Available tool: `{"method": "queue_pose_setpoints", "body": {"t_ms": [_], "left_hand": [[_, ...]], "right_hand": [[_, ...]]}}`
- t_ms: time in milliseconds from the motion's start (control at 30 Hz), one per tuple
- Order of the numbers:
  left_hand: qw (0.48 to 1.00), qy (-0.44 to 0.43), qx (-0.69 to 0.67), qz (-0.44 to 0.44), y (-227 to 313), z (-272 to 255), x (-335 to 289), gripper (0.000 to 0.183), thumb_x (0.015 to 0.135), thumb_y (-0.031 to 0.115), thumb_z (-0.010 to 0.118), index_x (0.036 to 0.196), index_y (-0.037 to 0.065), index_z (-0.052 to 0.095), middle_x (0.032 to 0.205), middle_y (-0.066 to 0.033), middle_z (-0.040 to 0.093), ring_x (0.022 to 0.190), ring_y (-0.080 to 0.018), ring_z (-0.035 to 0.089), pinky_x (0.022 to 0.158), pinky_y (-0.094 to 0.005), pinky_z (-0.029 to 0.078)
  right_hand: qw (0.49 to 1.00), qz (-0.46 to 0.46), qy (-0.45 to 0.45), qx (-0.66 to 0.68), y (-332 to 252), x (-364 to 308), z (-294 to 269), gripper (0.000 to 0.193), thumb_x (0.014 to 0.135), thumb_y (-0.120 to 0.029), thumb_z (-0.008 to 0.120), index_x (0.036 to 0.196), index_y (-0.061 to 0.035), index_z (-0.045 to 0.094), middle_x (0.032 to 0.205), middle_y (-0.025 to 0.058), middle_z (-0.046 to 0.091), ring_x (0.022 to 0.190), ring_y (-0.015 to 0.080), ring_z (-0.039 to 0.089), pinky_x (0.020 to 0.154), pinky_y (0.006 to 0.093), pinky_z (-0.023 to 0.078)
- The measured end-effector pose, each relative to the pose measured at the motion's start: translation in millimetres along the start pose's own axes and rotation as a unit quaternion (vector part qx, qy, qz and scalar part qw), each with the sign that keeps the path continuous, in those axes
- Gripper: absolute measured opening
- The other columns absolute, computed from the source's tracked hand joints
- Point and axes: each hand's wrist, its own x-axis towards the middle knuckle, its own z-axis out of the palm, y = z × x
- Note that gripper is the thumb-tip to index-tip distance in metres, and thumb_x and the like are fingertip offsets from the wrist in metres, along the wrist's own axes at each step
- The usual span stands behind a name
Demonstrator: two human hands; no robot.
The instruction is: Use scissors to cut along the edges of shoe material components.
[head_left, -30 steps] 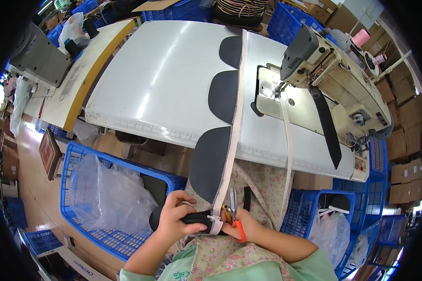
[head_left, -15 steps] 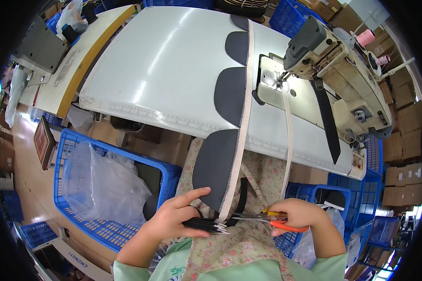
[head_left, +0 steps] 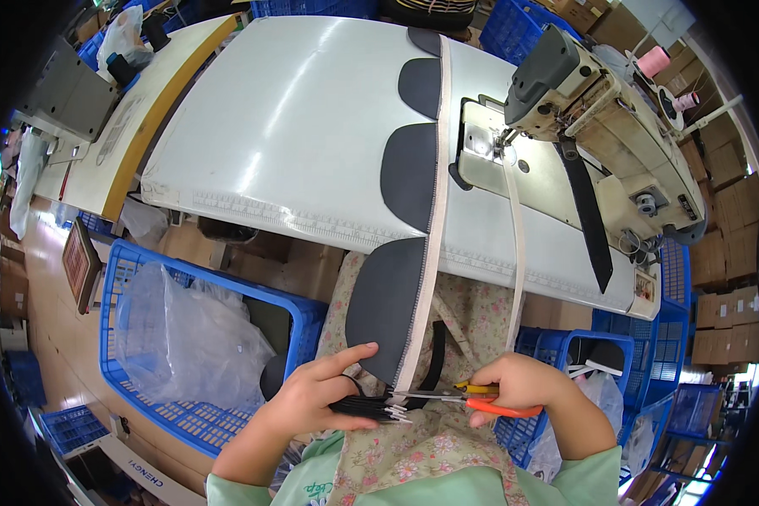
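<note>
Scissors (head_left: 482,406) are gripped by the right hand (head_left: 524,386), blades at the pale strip (head_left: 419,320) just beside black pieces (head_left: 361,406) pinched in the left hand (head_left: 314,396); cutting seems in hand, and steady blade closure appears needed.

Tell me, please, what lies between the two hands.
In the head view, black pieces, the pale strip's lower end and scissor blades lie between the left hand and the right hand.
</note>
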Motion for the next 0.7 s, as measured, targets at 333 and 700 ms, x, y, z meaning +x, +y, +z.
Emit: {"method": "queue_pose_setpoints", "body": {"t_ms": [333, 700], "left_hand": [[0.999, 0.026, -0.003, 0.018, 2.8, -4.9, -4.3, 0.042, 0.058, 0.029, 0.088, 0.070, 0.003, 0.057, 0.127, -0.0266, 0.053, 0.094, -0.0354, 0.064, 0.075, -0.0341, 0.053], [0.998, 0.031, -0.009, -0.055, 20.9, -11.5, -13.1, 0.045, 0.059, 0.034, 0.088, 0.075, 0.000, 0.063, 0.105, -0.0231, 0.064, 0.093, -0.0309, 0.066, 0.072, -0.0357, 0.055]], "right_hand": [[0.991, -0.077, 0.080, 0.072, 7.9, -5.7, -30.4, 0.040, 0.068, -0.037, 0.084, 0.074, -0.0057, 0.059, 0.064, 0.0027, 0.056, 0.060, 0.0116, 0.050, 0.055, 0.0295, 0.040], [0.816, -0.186, 0.437, 0.329, -49.6, 115.8, 18.7, 0.020, 0.085, -0.004, 0.065, 0.090, -0.0048, 0.046, 0.073, 0.0001, 0.048, 0.062, 0.0061, 0.045, 0.057, 0.0218, 0.040]]}}
